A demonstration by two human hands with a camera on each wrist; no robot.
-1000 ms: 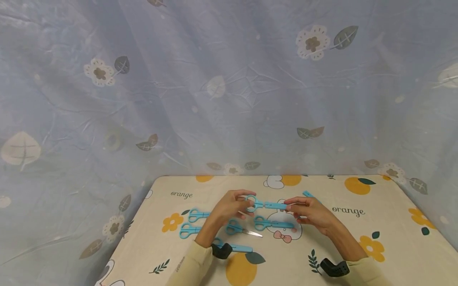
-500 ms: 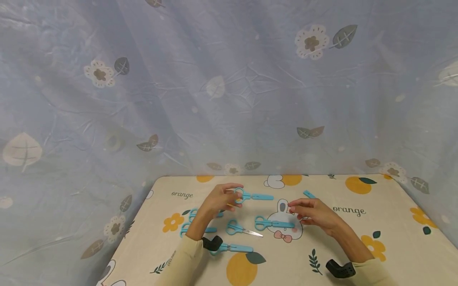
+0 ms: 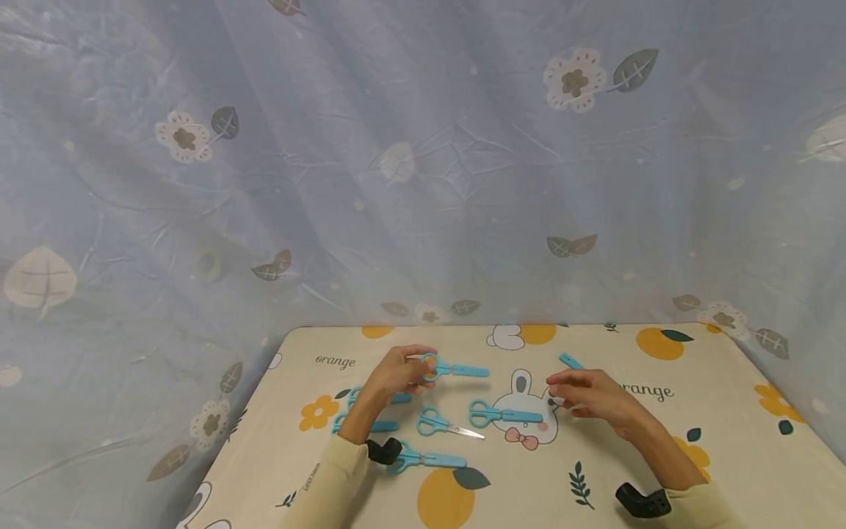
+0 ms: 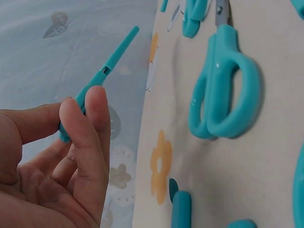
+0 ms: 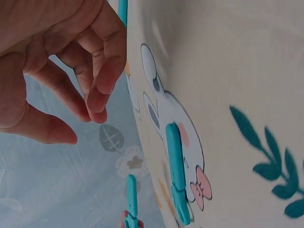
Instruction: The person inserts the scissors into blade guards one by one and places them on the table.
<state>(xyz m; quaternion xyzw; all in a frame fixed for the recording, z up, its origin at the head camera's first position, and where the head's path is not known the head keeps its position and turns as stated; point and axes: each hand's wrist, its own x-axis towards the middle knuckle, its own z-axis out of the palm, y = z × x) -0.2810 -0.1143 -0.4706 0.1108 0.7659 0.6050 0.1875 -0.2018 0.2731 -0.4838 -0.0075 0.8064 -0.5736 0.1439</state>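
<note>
My left hand (image 3: 399,373) pinches the handle loops of a pair of light blue scissors (image 3: 468,371), held above the table with a blue cover over its blades. In the left wrist view, thumb and fingers grip these scissors (image 4: 110,61) and the cover points up and away. My right hand (image 3: 598,400) hovers with fingers loosely bent and nothing between them, also in the right wrist view. Partly behind it lies a loose blue blade cover (image 3: 570,361). Between the hands, scissors with bare metal blades (image 3: 432,421) lie on the cloth, beside a covered pair (image 3: 505,415).
Another covered pair of scissors (image 3: 432,460) lies nearer the front. Two more, a farther pair (image 3: 400,398) and a nearer pair (image 3: 386,426), are partly hidden by the left forearm. A patterned tablecloth (image 3: 529,499) covers the table, and a blue-grey curtain (image 3: 423,220) hangs behind.
My right hand has let go of the blade cover and drawn slightly right. My left hand has carried the covered scissors to the left. The scissors on the table have stayed put.
</note>
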